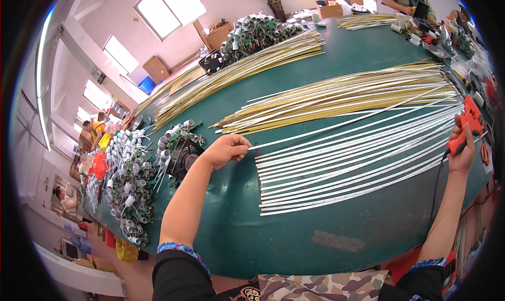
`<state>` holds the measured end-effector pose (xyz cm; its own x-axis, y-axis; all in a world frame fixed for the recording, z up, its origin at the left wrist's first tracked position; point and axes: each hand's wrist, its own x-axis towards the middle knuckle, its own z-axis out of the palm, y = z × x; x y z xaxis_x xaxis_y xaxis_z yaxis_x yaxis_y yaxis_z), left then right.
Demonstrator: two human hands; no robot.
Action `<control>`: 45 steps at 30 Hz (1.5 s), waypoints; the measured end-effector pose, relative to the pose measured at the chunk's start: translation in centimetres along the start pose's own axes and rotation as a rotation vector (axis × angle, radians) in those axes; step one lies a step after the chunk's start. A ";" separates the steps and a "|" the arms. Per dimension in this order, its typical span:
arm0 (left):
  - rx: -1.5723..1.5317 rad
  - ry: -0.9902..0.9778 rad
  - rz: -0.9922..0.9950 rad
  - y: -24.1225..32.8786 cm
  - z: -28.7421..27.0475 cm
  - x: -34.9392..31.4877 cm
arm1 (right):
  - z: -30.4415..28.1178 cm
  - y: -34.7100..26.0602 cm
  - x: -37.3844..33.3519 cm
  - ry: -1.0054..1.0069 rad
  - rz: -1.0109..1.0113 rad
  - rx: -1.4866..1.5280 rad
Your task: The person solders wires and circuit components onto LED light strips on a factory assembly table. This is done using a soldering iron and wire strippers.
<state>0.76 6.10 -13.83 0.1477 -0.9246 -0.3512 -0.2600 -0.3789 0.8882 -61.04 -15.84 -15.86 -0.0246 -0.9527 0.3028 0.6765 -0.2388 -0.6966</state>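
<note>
Person (96, 131) in yellow at far left, small, beyond a red plastic bag (98, 165). Next, on the green surface (226, 243), a large heap of white tubes with green boards (130, 189), and just right of it a rounded black device (184, 156) near more tubes. Farther back, a long bundle of yellow and white strips (236, 80), with another tube heap (258, 38) behind and a potted plant (276, 9) beyond.

Near the middle, left grip (230, 149) pinched together on the near end of a white strip (268, 143), its length slanting up and rightward to the far ends of the others. Below that, a row of white strips (347, 161), laid side by side with left ends roughly aligned; above, a second yellow-and-white bundle (336, 101). Closer in, a greyish patch (337, 241) on the surface.

Toward upper right, another person (407, 4) behind clutter. At far right, right grip (462, 151) clasped around the handle of a red tool (472, 118), beside the row's right ends, with a black cord (437, 196) hanging down from it.
</note>
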 end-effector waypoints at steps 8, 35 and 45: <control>0.275 -0.081 -0.027 0.8 2.2 1.3 | 0.1 0.0 -0.1 -0.015 -0.010 -0.035; 1.698 0.211 0.262 0.8 -0.2 5.0 | 0.0 -0.1 -0.2 0.010 0.005 -0.019; 1.219 0.290 0.480 -0.9 -1.6 2.6 | -0.6 -0.2 0.1 -0.023 0.012 0.009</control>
<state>2.94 4.09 -15.10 -0.0416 -0.9909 0.1283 -0.9987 0.0449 0.0232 -61.58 -16.01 -16.08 0.0001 -0.9509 0.3096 0.6835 -0.2260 -0.6941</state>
